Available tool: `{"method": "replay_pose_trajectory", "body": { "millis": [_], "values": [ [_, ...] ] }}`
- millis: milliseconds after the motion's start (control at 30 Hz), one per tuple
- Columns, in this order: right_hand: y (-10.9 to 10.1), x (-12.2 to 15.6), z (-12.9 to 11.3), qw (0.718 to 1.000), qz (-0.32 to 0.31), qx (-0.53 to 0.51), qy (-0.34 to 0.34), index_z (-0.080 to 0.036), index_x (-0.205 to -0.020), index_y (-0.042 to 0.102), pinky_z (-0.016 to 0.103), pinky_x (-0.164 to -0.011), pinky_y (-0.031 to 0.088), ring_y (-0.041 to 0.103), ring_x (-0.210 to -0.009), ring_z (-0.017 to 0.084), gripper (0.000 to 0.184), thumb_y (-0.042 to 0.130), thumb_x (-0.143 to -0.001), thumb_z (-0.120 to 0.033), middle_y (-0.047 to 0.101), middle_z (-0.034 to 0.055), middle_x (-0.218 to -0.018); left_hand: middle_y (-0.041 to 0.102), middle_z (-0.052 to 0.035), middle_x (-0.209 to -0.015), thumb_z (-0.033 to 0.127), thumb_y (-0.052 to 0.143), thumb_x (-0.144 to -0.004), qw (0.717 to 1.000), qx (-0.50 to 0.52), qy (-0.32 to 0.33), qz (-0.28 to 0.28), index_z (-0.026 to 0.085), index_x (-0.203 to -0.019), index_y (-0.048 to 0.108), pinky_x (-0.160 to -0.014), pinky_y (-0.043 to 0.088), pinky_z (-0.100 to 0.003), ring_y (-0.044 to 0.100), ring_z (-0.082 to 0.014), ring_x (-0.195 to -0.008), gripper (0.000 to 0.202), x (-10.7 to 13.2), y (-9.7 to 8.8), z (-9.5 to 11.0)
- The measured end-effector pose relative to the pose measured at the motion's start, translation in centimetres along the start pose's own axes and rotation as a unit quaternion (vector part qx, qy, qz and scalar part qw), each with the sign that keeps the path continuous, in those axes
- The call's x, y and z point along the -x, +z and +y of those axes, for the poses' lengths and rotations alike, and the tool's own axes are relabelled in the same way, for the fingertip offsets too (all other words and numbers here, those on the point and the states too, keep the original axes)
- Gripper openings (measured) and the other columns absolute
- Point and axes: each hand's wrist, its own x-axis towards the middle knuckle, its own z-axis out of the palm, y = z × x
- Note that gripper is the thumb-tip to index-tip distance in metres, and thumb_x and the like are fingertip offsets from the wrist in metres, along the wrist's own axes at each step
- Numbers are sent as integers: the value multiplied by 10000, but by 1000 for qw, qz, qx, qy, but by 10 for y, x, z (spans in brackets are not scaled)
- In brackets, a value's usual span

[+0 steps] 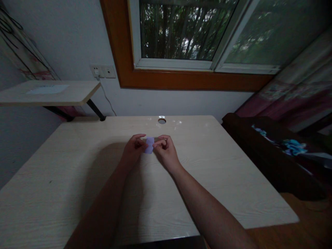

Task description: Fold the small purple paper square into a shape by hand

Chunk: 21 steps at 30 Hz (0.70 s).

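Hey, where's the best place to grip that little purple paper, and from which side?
Probably by its long left and right edges, one hand from each side, thumb against fingers. The purple paper looks thin, flat and roughly rectangular; the left hand and right hand are at those edges.

Your bare left hand (132, 148) and bare right hand (167, 150) pinch opposite sides of a small, pale-purple, paper-like rectangle (149, 145) over the pale wood-grain desk (220, 186); beyond are a round hole (162, 121) and a white-framed glass window (178, 33).
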Motion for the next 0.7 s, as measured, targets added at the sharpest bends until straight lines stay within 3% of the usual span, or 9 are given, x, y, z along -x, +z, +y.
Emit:
{"method": "replay_pose_trajectory", "body": {
  "millis": [700],
  "values": [
    [1,0,0,1000,3,10,4,-260,-1014,510,278,-670,426,585,-664,142,317,701,-762,-252,670,-53,-741,580,34,-727,273,753,-741,1000,5,-7,-7,201,-1138,603,-623,437,-225,543,-112,-656,430,0,0,2]
  ]
}}
